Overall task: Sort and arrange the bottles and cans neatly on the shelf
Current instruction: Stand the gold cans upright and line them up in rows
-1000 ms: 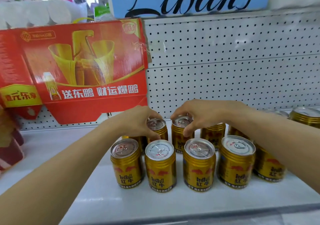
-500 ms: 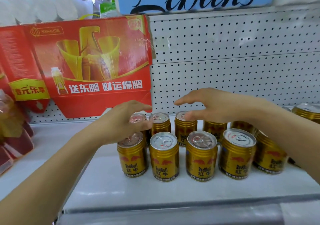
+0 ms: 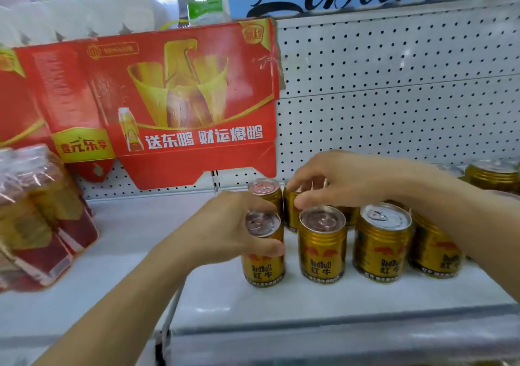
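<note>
Several gold Red Bull cans stand in two rows on the white shelf (image 3: 309, 298). My left hand (image 3: 233, 228) wraps around the front-left can (image 3: 264, 267), thumb across its front. My right hand (image 3: 334, 180) reaches over the back row, its fingertips pinching the top of a back-row can (image 3: 291, 211) that is mostly hidden. Another back-row can (image 3: 264, 190) stands just left of it. Two more front cans (image 3: 322, 247) (image 3: 382, 244) stand to the right, untouched.
A red cardboard drink carton (image 3: 174, 107) leans on the pegboard back wall (image 3: 394, 84) at the left. Shrink-wrapped bottles (image 3: 33, 213) sit at the far left. More gold cans (image 3: 492, 174) stand at the far right. The shelf's front edge (image 3: 337, 334) runs along the bottom.
The view has shifted left. My left hand dropped from the back row onto the front-left can and closed on it. My right hand lowered and curled its fingers onto a back-row can.
</note>
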